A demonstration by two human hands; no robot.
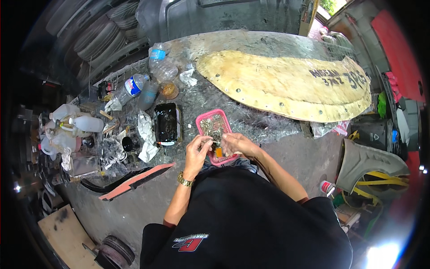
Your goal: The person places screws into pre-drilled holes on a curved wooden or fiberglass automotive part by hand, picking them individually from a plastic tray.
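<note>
A pink plastic basket [226, 117] sits at the table's near edge, in front of my body. Loose metal hardware [210, 124] that looks like screws or bolts fills it, and a small orange piece [218, 152] shows at its near end. Above the basket, my left hand [198, 147] pinches a small slim metal piece [215, 141] between thumb and fingertips. My right hand [239, 144] is closed close beside it, fingertips together at the piece's other end. What the right fingers grip is too small to make out. A gold watch [185, 180] circles my left wrist.
Left of the basket stands a black tray [167, 123] of dark liquid, beside crumpled white paper [146, 134]. Plastic bottles [134, 85] and white jugs [85, 123] crowd the left side. A large curved yellowish panel [277, 85] with holes covers the far right.
</note>
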